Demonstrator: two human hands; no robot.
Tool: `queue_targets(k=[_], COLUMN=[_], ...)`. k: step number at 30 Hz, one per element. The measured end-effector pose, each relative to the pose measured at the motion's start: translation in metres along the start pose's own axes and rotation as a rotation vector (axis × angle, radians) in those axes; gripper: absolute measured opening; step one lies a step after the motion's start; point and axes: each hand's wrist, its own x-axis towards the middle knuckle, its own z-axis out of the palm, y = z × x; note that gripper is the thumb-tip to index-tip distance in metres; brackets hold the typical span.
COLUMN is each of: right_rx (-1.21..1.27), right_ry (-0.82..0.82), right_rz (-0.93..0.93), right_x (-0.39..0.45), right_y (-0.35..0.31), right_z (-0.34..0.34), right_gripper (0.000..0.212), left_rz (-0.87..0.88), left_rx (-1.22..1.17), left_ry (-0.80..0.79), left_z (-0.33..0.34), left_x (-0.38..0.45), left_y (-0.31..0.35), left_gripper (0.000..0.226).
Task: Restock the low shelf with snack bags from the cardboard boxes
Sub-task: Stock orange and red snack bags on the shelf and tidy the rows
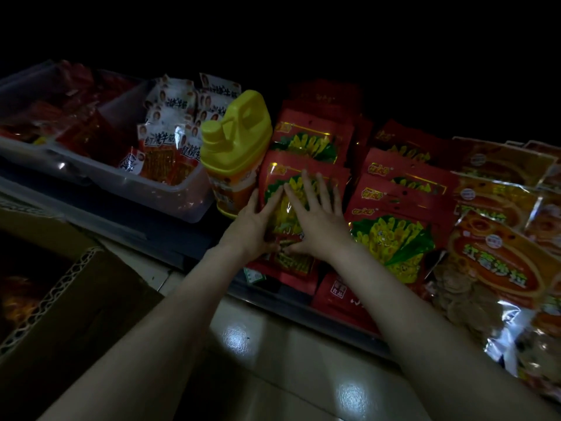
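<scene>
corrugated cardboard box (73, 302) at far left, off the shelf | left hand (253, 221) flat, fingers straight, pressing glossy red snack bag (291, 189) at shelf (188, 238) front edge beside yellow plastic jug (238, 141) | right hand (318, 220) spread flat on same bag

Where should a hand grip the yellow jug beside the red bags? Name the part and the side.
Grip the yellow jug by the moulded handle at its top, probably coming from above. It stands upright, hemmed by the clear bin on one side and the red snack bags on the other, so side access looks tight.
</scene>
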Motion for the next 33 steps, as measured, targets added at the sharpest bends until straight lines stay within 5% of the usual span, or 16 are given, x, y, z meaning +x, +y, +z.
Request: queue_targets(k=[8, 12, 14, 17, 21, 29, 33], right_rx=[0.082, 0.077, 0.058, 0.064, 0.058, 0.145, 0.289], right_ry=[0.079, 0.18, 0.157, -0.03, -0.09, 0.173, 0.356], right_rz=[-0.034, 0.048, 0.163, 0.339, 0.327, 0.254, 0.197], right_x=[-0.035, -0.059, -0.073, -0.093, -0.101, -0.102, -0.088], right_y=[-0.002, 0.015, 0.027, 0.038, 0.039, 0.003, -0.048], right_z=[0.011, 0.0, -0.005, -0.002, 0.007, -0.079, -0.152], right_gripper=[0.094, 0.083, 0.087, 0.103, 0.112, 0.099, 0.084], left_rz=[0.027, 0.036, 0.052, 0.027, -0.03, -0.06, 0.023], left_rx=[-0.006, 0.034, 0.064, 0.149, 0.188, -0.21, -0.199], left_ry=[-0.027, 0.15, 0.221, 0.122, 0.014, 0.338, 0.583], left_z=[0.014, 0.015, 0.018, 0.031, 0.039, -0.067, -0.156], left_x=[-0.029, -0.046, -0.05, -0.05, -0.054, -0.091, -0.125], left_y=[-0.015, 0.005, 0.017, 0.033, 0.046, 0.074, 0.082], left_gripper=[0.108, 0.101, 0.099, 0.098, 0.095, 0.07, 0.053])
